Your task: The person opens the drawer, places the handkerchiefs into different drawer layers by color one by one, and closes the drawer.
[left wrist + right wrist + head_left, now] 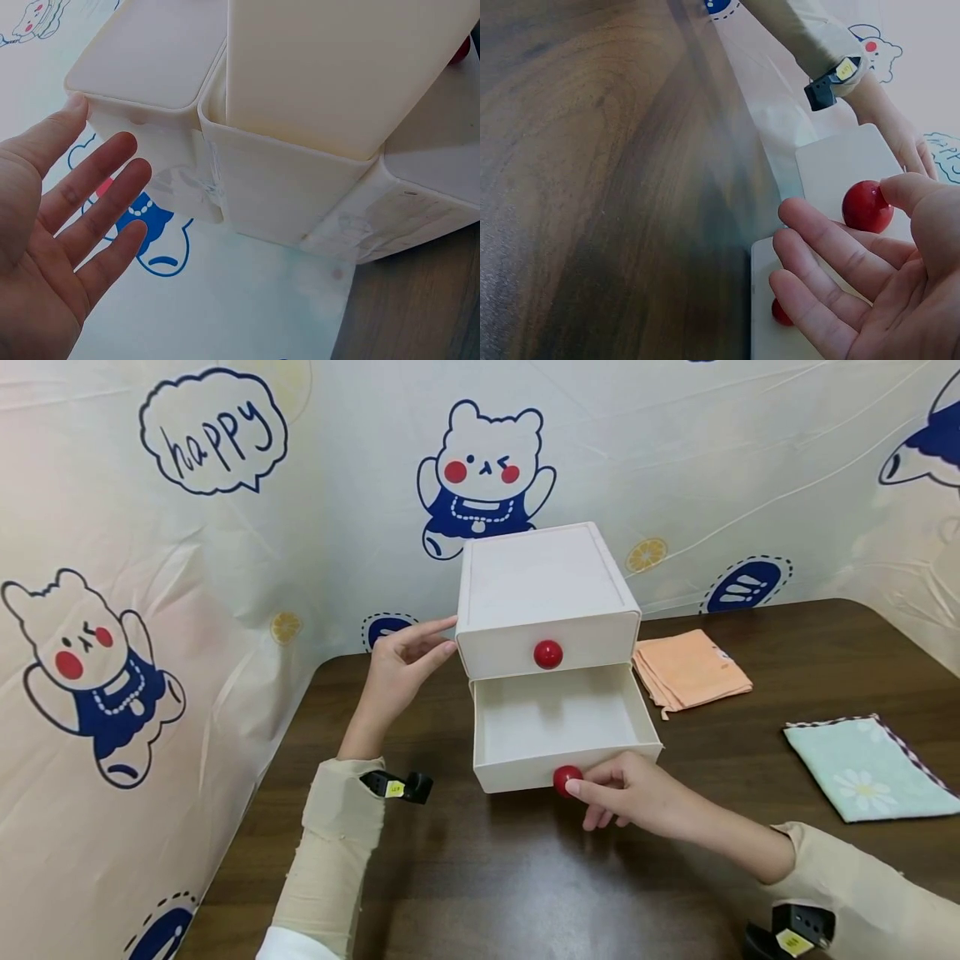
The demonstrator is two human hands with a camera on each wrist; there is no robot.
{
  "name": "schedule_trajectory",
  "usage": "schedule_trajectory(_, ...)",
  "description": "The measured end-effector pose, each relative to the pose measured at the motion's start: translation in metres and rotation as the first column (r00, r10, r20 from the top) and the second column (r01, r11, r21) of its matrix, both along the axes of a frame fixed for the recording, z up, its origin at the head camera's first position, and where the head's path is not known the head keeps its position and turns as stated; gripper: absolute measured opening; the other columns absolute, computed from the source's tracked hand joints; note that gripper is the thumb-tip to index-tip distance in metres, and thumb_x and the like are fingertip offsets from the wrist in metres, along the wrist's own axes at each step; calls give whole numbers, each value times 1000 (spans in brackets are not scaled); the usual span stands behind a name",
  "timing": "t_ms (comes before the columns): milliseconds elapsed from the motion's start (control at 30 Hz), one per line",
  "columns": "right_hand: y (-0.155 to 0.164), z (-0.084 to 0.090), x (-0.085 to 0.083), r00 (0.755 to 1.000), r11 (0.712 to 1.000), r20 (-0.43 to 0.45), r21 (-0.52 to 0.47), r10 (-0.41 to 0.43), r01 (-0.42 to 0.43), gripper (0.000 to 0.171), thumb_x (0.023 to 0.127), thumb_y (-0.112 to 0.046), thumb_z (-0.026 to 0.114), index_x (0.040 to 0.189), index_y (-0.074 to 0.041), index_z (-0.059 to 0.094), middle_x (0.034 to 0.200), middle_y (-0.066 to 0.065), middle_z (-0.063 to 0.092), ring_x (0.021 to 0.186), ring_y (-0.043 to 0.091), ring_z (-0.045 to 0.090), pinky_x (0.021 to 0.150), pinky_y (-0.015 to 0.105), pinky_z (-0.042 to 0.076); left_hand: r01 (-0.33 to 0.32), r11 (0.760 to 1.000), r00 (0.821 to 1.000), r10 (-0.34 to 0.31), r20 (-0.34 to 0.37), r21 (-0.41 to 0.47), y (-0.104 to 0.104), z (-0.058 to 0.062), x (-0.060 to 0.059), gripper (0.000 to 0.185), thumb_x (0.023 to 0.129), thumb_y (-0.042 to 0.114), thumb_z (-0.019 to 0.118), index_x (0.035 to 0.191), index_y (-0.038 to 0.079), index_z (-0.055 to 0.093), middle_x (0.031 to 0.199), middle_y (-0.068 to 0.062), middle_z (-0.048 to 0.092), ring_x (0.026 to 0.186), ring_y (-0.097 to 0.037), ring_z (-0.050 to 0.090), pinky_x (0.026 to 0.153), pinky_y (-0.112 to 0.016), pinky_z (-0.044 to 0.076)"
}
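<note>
A white two-drawer box (543,572) stands on the table with its lower drawer (517,772) pulled out. The inside of that drawer shows bare white. At its front, my right hand (630,793) pinches the red round knob (566,780) between thumb and index finger; the other fingers extend below. The upper drawer (495,652), with its own red knob (548,654), is closed. My left hand (393,672) is at the box's upper left side, fingers fairly straight and fingertips against the edge. In the left wrist view, the thumb of the left hand (67,217) meets a box corner.
An orange folded cloth (690,672) lies right of the box. Farther right is a mint-green cloth (870,768) with a flower print. The brown wooden table (487,893) meets a printed curtain (360,527) behind and at the left.
</note>
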State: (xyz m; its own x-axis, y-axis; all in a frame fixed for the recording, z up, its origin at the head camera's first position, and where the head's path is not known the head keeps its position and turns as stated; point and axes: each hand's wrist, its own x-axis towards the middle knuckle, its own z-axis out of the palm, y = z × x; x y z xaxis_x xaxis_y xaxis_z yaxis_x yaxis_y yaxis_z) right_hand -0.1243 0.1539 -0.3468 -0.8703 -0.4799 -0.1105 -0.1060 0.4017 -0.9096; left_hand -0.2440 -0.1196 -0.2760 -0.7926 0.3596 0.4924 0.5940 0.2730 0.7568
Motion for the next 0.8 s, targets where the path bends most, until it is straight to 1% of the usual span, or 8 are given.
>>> schedule_trajectory(167, -2, -3, 4, 1000, 1000, -7, -8, -10, 10, 29, 93, -29, 54, 91, -5, 69, 65, 4, 66, 66, 28, 63, 52, 34, 50, -4, 1000, 1000, 4, 8, 3, 0, 0, 0, 32, 87, 4, 62, 118, -2, 59, 101, -20, 65, 86, -30, 62, 74, -28, 50)
schedule_trajectory(300, -3, -3, 6, 1000, 1000, -12, -14, -16, 16, 29, 93, -28, 54, 92, -3, 69, 65, 4, 66, 66, 29, 63, 52, 32, 49, -8, 1000, 1000, 8, 3, 2, 1, 1, 1, 32, 87, 3, 62, 118, -3, 60, 99, -22, 65, 85, -34, 61, 71, -31, 49)
schedule_trajectory(400, -4, -2, 7, 1000, 1000, -9, -15, -18, 18, 29, 93, -28, 54, 93, -3, 69, 64, 4, 66, 65, 27, 63, 52, 33, 49, -18, 1000, 1000, 18, -1, -6, 1, 1, 2, 32, 87, 4, 62, 118, -2, 60, 97, -21, 65, 82, -32, 61, 69, -33, 47)
schedule_trajectory(500, -6, -3, 9, 1000, 1000, -3, -17, -21, 21, 29, 93, -28, 54, 93, -4, 69, 64, 4, 66, 65, 27, 63, 52, 32, 49, -24, 1000, 1000, 24, 4, -9, 1, 2, 3, 32, 87, 4, 62, 118, -2, 60, 98, -21, 65, 82, -29, 61, 70, -34, 48)
schedule_trajectory(633, -7, -4, 11, 1000, 999, -3, -24, -29, 29, 27, 92, -28, 55, 92, -4, 69, 64, 3, 65, 63, 28, 62, 52, 30, 49, -25, 1000, 1000, 25, 10, -9, 2, 2, 3, 32, 87, 5, 62, 118, -1, 60, 98, -20, 65, 84, -29, 61, 72, -34, 48)
schedule_trajectory(800, -8, -5, 13, 999, 999, -21, -22, -40, 40, 26, 93, -28, 55, 88, -7, 69, 62, 2, 65, 60, 25, 62, 52, 28, 48, -30, 999, 999, 30, 9, -10, 2, 1, 2, 32, 87, 5, 62, 118, -1, 60, 98, -19, 65, 85, -27, 62, 73, -33, 49)
